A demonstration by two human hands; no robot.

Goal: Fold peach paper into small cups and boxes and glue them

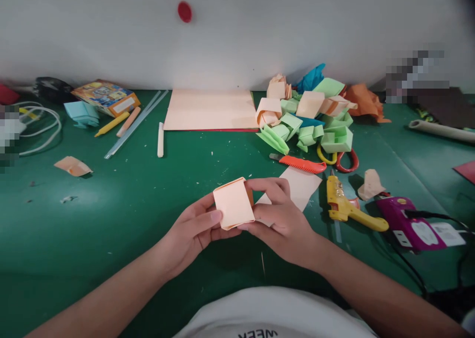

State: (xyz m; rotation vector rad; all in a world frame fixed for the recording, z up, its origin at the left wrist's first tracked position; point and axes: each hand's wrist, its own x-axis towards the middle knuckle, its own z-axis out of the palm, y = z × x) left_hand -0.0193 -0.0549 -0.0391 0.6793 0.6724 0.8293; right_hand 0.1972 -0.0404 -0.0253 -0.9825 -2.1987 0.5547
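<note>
The small, square, peach-coloured piece of folded paper is held up between both hands above the green, smooth-topped table, its flat face turned toward the wearer and slightly tilted. The bare left hand grasps it from the left: the thumb presses on the face near the lower left edge, a forefinger runs up behind the left side, and the other fingers curl beneath the lower edge. The bare right hand grips it from the right, with one fingertip at the upper right corner, another bent finger against the right edge, and the thumb at the lower right corner. Between these right-hand fingers a darker orange side of the folded piece shows. How firmly either hand squeezes, I cannot tell.

Just behind the right hand, partly covered by it, a flat, pale peach sheet of paper lies on the table. Beyond that sheet rests an orange-red plastic cutter knife, and to the right of the hand a yellow plastic glue gun. Farther back sits a heap of green, peach and blue folded paper pieces, and left of it a wide, flat, peach rectangular sheet near the wall.
</note>
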